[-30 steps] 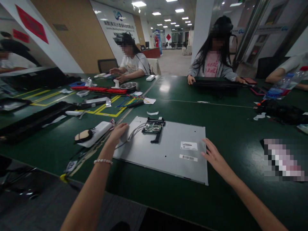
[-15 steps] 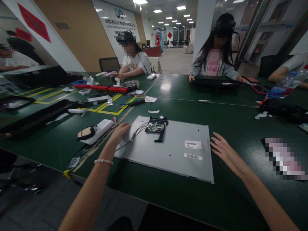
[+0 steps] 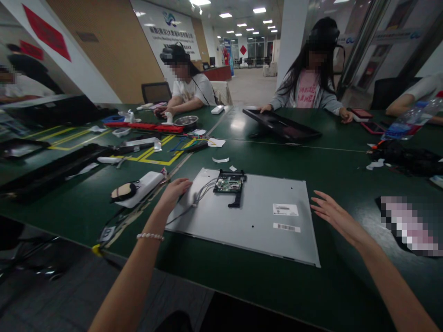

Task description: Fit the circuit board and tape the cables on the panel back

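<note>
A flat grey metal display panel [image 3: 221, 230] lies back side up on the table in front of me. Mounted near its far edge is a green circuit board [image 3: 228, 185] in a black bracket, with grey cables [image 3: 204, 190] running off to the left. Two white labels [image 3: 285, 210] are stuck on its right half. My left hand [image 3: 176, 191] is at the panel's left edge, fingers stretched out; whether the fingertips touch it I cannot tell. Just off the right edge, my right hand [image 3: 332, 213] is spread, holding nothing.
Left of the panel is a white box-shaped item with a round beige pad [image 3: 123, 192]. Long black frame parts [image 3: 58, 166] and a metal bowl [image 3: 187, 121] lie farther left. Across the table, a co-worker holds a black frame [image 3: 282, 124]. A phone [image 3: 408, 226] and bottle [image 3: 408, 122] are at right.
The panel has shifted slightly right, and my right hand has moved right with it. Across the table, the co-worker's black frame has tilted and swung left; one of that person's hands is off it.
</note>
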{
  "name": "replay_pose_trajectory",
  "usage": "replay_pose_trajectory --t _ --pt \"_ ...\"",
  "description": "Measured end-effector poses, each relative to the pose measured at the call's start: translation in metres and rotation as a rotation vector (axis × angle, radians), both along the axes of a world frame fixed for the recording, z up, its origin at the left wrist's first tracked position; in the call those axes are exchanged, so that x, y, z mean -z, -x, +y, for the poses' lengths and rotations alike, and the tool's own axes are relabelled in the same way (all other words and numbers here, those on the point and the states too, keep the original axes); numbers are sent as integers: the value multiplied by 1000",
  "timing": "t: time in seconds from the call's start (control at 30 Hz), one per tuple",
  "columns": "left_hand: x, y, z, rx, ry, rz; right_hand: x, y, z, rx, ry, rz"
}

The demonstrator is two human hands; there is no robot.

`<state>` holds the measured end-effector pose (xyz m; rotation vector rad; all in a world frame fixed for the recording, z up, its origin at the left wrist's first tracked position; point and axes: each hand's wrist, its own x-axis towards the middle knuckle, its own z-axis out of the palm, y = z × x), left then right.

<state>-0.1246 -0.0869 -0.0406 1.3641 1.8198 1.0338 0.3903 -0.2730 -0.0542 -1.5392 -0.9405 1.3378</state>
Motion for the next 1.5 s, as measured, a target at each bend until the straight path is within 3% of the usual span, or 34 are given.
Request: replay_pose_trajectory --t 0.23,0.53,0.8,1.1,1.3,1.5 --pt "3 -6 -7 27 83 -152 14 -13 7 61 -51 -65" --pt "-4 -18 -16 64 117 -211 19 -19 10 175 -122 186" --pt "-6 -33 -25 113 155 -257 34 -27 20 255 -135 72" --pt "-13 -66 -45 163 155 -244 35 -33 18 335 -141 -313" --pt "-19 -90 -58 210 172 -257 43 -47 19 204 -209 -731" --pt "-21 -111 -70 234 162 -214 49 -56 14 105 -207 -977"
